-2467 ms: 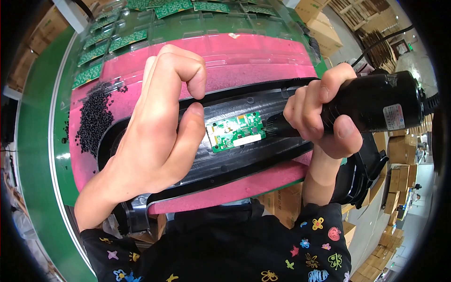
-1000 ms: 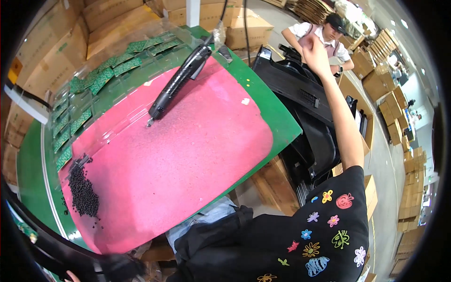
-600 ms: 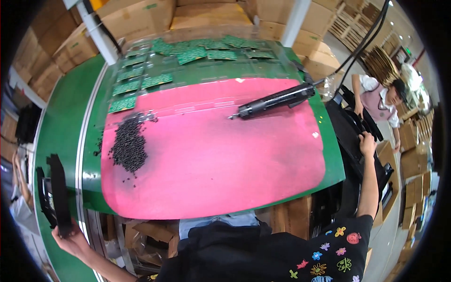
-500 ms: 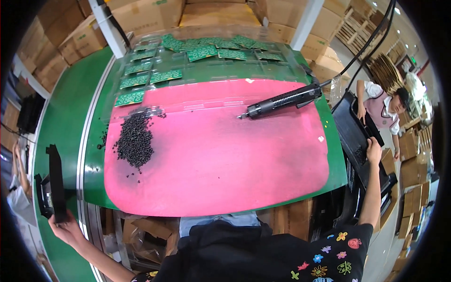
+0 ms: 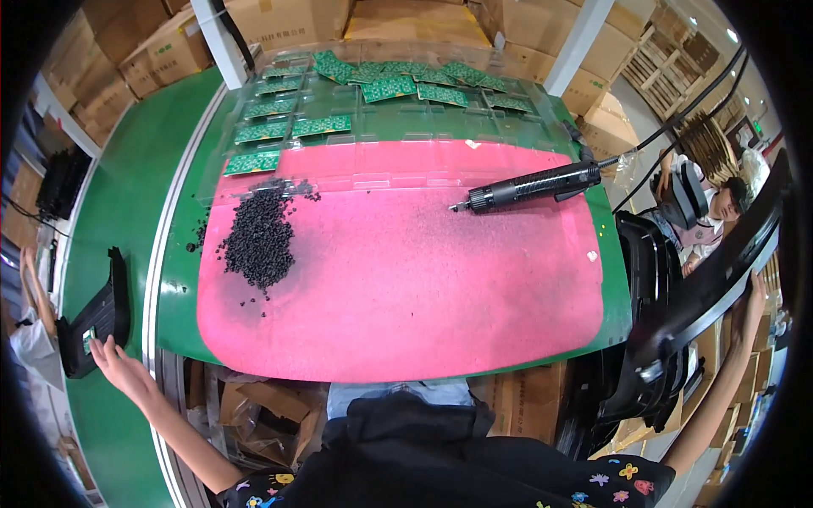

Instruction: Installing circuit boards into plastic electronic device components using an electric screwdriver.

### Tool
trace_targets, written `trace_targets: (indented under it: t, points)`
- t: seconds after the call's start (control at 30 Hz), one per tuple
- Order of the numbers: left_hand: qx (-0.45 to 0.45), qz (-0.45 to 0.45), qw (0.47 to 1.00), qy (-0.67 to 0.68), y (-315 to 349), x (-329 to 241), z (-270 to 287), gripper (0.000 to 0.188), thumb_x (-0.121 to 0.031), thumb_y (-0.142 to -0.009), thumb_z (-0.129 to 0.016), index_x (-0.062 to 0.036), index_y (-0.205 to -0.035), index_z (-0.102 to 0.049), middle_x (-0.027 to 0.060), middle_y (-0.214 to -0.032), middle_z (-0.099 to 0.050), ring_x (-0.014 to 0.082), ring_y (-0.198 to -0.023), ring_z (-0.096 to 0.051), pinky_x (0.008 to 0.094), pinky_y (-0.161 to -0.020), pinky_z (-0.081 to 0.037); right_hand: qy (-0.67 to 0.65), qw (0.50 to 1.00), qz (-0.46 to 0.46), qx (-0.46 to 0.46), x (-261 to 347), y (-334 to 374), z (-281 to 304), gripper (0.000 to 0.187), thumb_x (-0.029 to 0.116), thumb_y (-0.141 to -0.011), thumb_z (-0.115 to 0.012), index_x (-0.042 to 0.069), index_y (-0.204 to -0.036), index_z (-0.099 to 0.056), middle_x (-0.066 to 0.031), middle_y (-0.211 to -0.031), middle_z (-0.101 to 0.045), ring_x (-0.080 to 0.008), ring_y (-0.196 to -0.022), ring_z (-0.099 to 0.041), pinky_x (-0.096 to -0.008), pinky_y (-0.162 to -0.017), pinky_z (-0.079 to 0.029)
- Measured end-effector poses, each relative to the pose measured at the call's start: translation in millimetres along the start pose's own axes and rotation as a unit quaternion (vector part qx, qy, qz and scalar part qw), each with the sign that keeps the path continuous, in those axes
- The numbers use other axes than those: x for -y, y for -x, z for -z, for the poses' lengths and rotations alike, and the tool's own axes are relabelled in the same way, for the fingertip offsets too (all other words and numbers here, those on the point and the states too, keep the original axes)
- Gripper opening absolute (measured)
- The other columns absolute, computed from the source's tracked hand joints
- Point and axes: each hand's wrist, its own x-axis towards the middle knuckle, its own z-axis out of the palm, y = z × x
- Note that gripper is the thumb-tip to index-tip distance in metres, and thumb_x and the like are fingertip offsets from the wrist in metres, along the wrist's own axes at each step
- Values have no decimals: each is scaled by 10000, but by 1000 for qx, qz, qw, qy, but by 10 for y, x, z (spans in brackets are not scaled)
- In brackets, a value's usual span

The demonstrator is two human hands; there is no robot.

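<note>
My left hand (image 5: pixel 123 368), its fingers stretched out, is beside a black plastic housing (image 5: pixel 108 315) lying on the green belt at far left. A small green circuit board (image 5: pixel 87 340) shows inside that housing, close to my fingertips. At the far right, my right hand (image 5: pixel 750 309) grips another black plastic housing (image 5: pixel 720 288), raised and tilted above a stack of similar black housings (image 5: pixel 648 254). Its fingers are partly hidden behind the part. On the pink mat (image 5: pixel 423 296) lie a heap of small black screws (image 5: pixel 258 241) and a black electric screwdriver (image 5: pixel 529 188).
A clear plastic tray (image 5: pixel 381 179) with several green circuit boards (image 5: pixel 389 88) spans the mat's far side. A cable (image 5: pixel 669 127) runs from the screwdriver to the upper right. Co-workers (image 5: pixel 707 212) are at right and left. Cartons (image 5: pixel 288 25) stand behind; an open carton (image 5: pixel 267 415) is below.
My left hand has let go of its housing, which now lies on the belt. My right hand has lifted a black housing off the stack, outward to the right. The view has shifted slightly.
</note>
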Motion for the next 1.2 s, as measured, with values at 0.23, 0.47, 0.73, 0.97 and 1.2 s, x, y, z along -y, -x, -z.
trace_targets:
  t: [0.23, 0.47, 0.73, 0.97, 1.2]
  points:
    - [476, -107, 873, -15, 1399, -807, -1262, 382, -189, -935, -533, 5, -1264, -529, 106, -1001, -666, 165, -889, -602, 312, -829, -479, -139, 971, -114, 160, 261, 1937, -2009, 108, 136, -931, -611, 72, -945, -526, 32, -705, -531, -70, -606, -616, -315, -617, -642]
    - [710, -153, 685, -54, 1911, -828, -1508, 138, -39, -873, -589, 7, -777, -677, 115, -690, -622, 212, -580, -596, 306, -530, -440, -150, 884, -330, 296, -46, 2766, -2914, 372, 203, -962, -593, -18, -1204, -418, -149, -1069, -624, -255, -939, -674, -441, -742, -616]
    - [573, -83, 815, -23, 1804, -467, -1301, 225, -43, -816, -638, 10, -644, -504, 14, -597, -390, 90, -514, -324, 264, -481, -227, 72, 751, -355, 552, -117, 2772, -2968, 247, 110, -925, -638, -33, -1105, -547, -93, -882, -653, -151, -737, -657, -296, -607, -580]
    - [574, 0, 818, 36, 1801, -491, -1408, 229, 78, -613, -533, -44, -722, -373, 14, -727, -356, 86, -642, -340, 240, -542, -270, 114, 799, 44, 588, 352, 2590, -3839, 174, 77, -893, -657, 14, -1038, -583, -2, -830, -621, -72, -742, -599, -227, -632, -483]
    - [486, 48, 867, 99, 1793, -292, -1362, 286, 163, -711, -570, -66, -712, -399, -25, -718, -421, 26, -595, -347, 197, -522, -269, 205, 780, 370, 461, 302, 2257, -4999, 287, 58, -824, -649, 19, -1093, -556, -110, -891, -590, -231, -822, -589, -332, -745, -483]
